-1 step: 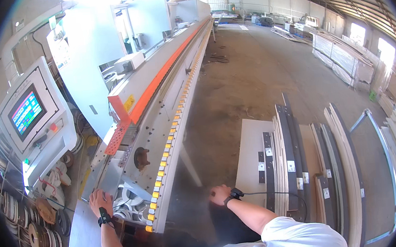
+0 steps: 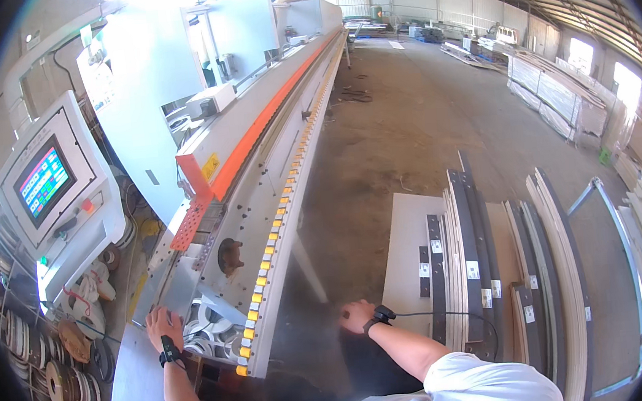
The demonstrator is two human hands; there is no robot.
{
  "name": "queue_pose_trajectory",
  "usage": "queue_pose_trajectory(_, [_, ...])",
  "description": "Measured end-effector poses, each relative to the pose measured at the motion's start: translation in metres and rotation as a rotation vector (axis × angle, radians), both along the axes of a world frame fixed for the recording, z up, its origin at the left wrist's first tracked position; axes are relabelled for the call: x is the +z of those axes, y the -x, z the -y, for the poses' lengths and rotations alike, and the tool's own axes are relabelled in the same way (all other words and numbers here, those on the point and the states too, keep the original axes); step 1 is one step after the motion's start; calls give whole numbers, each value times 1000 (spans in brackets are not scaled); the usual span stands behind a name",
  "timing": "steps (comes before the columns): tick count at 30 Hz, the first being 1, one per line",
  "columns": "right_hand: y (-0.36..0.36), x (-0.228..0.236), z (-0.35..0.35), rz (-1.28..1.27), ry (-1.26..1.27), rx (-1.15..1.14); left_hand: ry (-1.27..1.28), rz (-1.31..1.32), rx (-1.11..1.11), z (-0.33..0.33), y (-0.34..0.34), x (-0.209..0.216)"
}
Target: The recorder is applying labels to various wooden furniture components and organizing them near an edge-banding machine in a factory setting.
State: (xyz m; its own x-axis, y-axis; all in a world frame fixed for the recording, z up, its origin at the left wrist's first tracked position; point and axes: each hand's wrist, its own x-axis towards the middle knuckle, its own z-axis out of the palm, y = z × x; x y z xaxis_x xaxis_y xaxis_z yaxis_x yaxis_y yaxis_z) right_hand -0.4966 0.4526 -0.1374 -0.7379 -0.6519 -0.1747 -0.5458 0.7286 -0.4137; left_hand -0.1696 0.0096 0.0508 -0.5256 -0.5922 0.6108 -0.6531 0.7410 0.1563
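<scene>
My left hand [image 2: 165, 329] rests at the near end of a long edge-banding machine [image 2: 243, 222], its fingers apart on the metal plate [image 2: 157, 287]. Beside it, white rings and strips [image 2: 208, 325] lie in the opening under the machine's end. My right hand [image 2: 359, 317] hangs over the dark floor area, right of the row of yellow and grey rollers [image 2: 267, 252]. Its fingers are curled, with a small dark spot at them; what they hold, if anything, is hidden. Each wrist wears a black band, and a cable runs from the right one [image 2: 381, 317].
A control panel with a lit screen [image 2: 44, 183] stands at left, above shelves of edge-band rolls [image 2: 66, 383]. Stacked long panels [image 2: 460, 265] stand at right, with a blue metal frame [image 2: 637, 280] beyond. Wrapped board stacks [image 2: 556, 92] sit farther back.
</scene>
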Motion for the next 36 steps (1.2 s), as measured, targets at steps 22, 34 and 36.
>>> queue_pose_trajectory(22, [-4,0,-6,-3,49,-28,-86,82,48,-7,2,7])
queue_pose_trajectory(34, [-7,5,-4,-10,10,-48,122,-33,26,-20,7,14])
queue_pose_trajectory(36, [-7,3,-5,-17,14,-50,-132,69,17,-19,5,17])
